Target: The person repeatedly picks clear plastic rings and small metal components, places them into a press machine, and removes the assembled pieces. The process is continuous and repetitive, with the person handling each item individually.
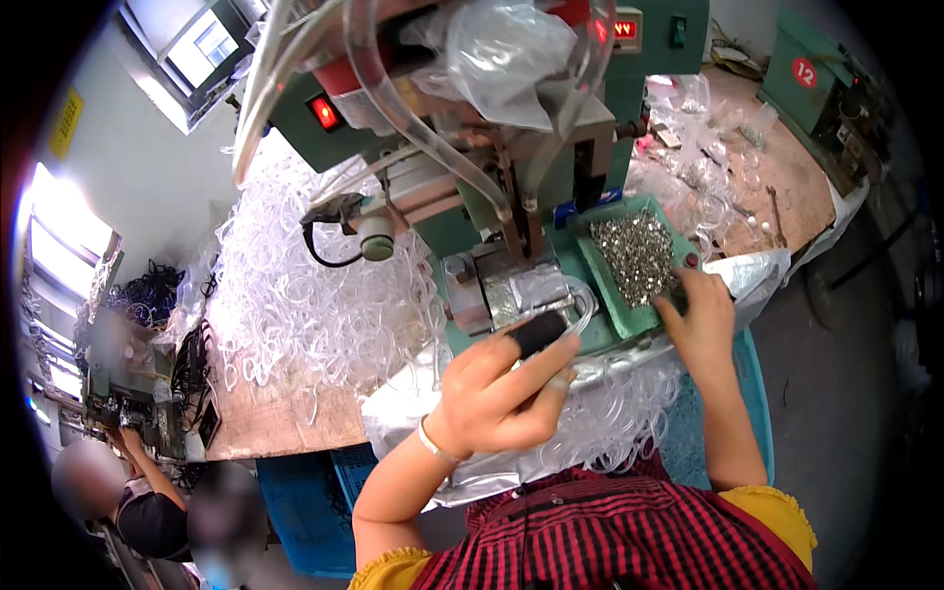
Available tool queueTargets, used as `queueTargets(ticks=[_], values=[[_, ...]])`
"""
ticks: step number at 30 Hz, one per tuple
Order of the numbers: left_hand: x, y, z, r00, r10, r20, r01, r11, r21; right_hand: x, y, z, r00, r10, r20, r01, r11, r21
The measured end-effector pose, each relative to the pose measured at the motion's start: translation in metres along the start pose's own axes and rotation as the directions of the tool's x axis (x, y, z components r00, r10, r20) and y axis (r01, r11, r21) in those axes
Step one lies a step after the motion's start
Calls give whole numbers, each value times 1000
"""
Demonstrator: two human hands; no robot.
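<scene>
My left hand [501, 395] is bent in front of the green machine [292, 133], its fingers drawn in to pinch a clear plastic loop [591, 303] at the tips; one finger wears a soft black sleeve [538, 335]. The loop is thin, glossy and see-through, curving in a narrow bow beside the machine's worn metal block [489, 295], with its lower part running behind my fingers. My right hand [708, 320] is at the near right edge of the painted green tray [601, 285], thumb and forefinger curved and apart, though I can't tell whether a small bit sits between them. The tray is a shallow box with slanted walls, heaped with tiny shiny metal pieces [632, 254], grainy as coarse gravel. On the brown wooden surface [285, 418] to the left lies a tangled mound of clear loops [315, 265] (glassy, springy-looking things, all snarled together), and another batch of loops [615, 433] lies on crinkled silvery sheeting [393, 405] just before my red-and-black checked apron [629, 536].
</scene>
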State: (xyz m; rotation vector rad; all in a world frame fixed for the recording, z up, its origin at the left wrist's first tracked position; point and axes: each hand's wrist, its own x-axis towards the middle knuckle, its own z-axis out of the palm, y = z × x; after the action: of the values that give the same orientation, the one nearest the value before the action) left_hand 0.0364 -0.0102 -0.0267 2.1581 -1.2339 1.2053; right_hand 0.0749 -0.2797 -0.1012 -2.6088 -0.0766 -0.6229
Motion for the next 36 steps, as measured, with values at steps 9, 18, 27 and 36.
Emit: queueTargets(ticks=[9, 18, 27, 36], values=[[-4, -12, 15, 995, 86, 47, -85, 996, -23, 49, -10, 37, 980, -113, -166, 130, 987, 94], [-24, 8, 18, 990, -104, -98, 87, 981, -171, 62, -24, 58, 873, -480, -90, 482, 876, 8], [-160, -26, -171, 532, -799, -280, 781, 335, 527, 46, 4, 52, 996, -69, -48, 84, 820, 566], [-269, -82, -175, 111, -992, -52, 607, 27, 794, 52, -34, 60, 994, 26, 111, -97, 700, 708]])
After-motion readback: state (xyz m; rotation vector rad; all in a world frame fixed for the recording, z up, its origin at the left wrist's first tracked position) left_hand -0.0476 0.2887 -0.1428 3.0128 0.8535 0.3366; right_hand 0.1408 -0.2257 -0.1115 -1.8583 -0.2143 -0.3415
